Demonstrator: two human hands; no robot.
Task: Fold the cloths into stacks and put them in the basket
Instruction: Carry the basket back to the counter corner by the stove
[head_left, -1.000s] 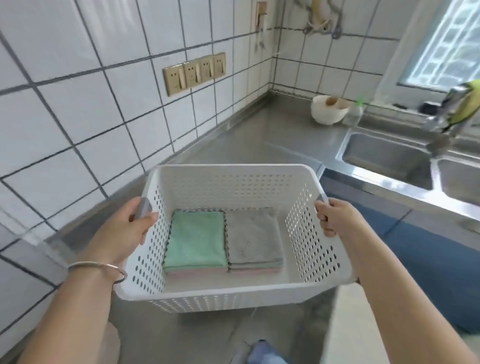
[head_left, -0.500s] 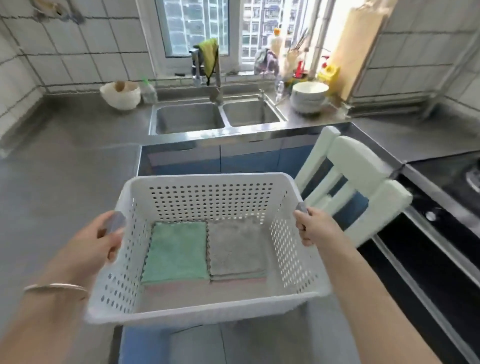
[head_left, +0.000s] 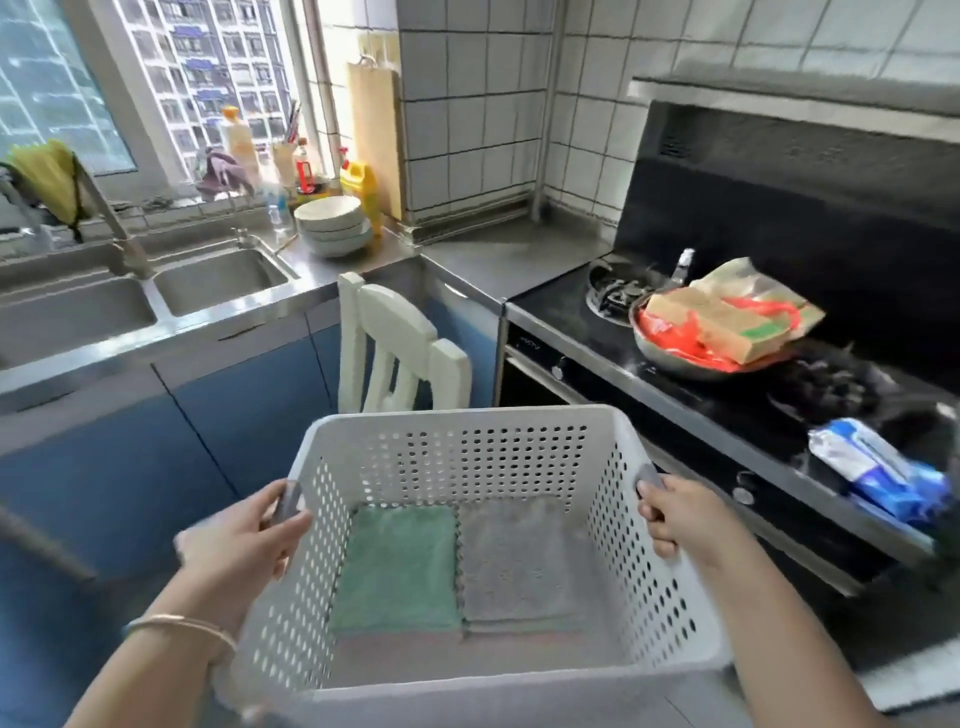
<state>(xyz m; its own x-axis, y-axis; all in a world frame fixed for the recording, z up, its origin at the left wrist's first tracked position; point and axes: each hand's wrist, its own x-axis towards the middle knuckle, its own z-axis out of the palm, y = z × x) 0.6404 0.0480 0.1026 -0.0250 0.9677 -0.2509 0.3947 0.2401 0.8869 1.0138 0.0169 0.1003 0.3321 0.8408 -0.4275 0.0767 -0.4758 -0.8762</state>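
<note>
Swung right since half a second ago, from sink toward stove. Both grips clamped: left hand (head_left: 244, 545) and right hand (head_left: 675, 519) on basket (head_left: 457, 436) handles, carried off the worktop. Inside, green stack (head_left: 400, 566) beside grey stack (head_left: 519, 561), folded flat. Seemingly done bar setting down. Long axis left-right

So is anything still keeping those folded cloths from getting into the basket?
Nothing visible. The green stack and the grey stack already lie side by side inside the white basket, which the left hand and right hand hold by its sides.
</note>
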